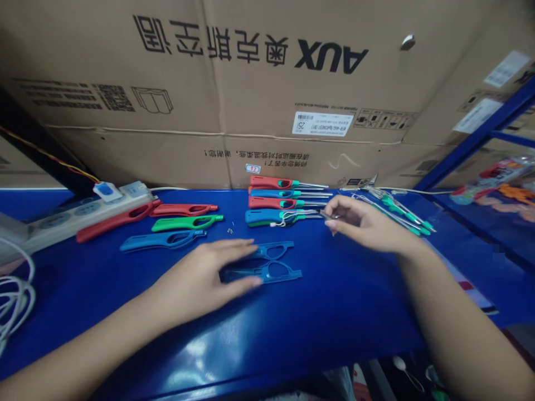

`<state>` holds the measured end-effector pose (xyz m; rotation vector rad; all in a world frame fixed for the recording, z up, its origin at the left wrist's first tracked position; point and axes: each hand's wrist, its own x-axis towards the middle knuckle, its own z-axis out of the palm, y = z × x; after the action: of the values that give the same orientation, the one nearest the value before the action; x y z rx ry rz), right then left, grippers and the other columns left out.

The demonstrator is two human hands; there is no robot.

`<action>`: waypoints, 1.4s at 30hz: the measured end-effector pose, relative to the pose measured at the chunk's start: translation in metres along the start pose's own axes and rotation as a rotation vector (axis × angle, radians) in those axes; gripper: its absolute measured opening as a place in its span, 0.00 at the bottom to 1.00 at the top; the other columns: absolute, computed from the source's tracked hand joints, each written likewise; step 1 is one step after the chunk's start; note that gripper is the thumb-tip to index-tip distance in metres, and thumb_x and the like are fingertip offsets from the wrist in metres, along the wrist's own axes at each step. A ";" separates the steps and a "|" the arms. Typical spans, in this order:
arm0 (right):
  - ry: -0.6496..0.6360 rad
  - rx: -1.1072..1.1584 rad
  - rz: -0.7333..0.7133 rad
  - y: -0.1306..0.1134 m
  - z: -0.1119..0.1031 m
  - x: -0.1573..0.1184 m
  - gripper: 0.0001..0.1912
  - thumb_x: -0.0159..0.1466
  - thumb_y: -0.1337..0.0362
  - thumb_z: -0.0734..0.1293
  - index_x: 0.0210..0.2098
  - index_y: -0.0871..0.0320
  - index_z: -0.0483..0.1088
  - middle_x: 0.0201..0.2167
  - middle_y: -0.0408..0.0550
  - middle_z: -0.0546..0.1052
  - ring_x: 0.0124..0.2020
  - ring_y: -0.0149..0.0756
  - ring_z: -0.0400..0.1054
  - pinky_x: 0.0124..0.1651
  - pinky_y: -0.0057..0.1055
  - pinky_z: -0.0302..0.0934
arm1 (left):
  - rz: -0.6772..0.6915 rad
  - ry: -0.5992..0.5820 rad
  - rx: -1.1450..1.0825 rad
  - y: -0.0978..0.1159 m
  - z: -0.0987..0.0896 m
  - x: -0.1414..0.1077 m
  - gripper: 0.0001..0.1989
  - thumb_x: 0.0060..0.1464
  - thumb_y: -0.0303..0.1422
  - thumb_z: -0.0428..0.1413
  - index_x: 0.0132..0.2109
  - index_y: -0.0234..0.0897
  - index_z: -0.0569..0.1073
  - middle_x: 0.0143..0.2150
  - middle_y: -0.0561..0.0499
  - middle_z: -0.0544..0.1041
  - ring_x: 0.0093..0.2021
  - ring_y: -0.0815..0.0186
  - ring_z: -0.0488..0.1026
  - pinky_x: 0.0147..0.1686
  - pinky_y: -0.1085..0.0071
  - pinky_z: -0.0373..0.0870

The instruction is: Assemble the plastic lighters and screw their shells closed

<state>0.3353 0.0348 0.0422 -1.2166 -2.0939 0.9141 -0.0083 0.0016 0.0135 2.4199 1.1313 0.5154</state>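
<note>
The far blue plastic shell half with a looped end [279,250] and the near blue plastic shell half with a looped end [271,272] lie side by side at the middle of the glossy blue counter [292,328]. The left hand [204,273] reaches over their left ends; its grip is apart, fingers at the far half and thumb at the near half. The right hand [363,223] is at the metal-tube end of a blue-and-green plastic lighter [264,218], fingertips bunched (whether its grip is clamped on anything cannot be told). Beyond this lighter, further red or blue lighters [265,202] form a row. To the right lie slim metal rods with green fittings [404,215]; to the left, a green plastic casing [167,224] and a blue plastic casing [144,241]. A brown cardboard panel [234,111] stands behind.
</note>
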 end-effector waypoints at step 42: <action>-0.561 -0.331 0.018 -0.011 0.040 -0.001 0.09 0.66 0.58 0.70 0.32 0.57 0.74 0.29 0.43 0.77 0.28 0.30 0.69 0.29 0.26 0.57 | 0.149 0.132 -0.055 -0.006 0.039 0.007 0.11 0.66 0.30 0.54 0.48 0.36 0.80 0.47 0.45 0.77 0.47 0.62 0.77 0.49 0.65 0.75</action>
<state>0.3012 0.0190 0.0257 -1.2378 -2.7712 1.0337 0.0117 0.0025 -0.0209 2.4648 0.9783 0.7535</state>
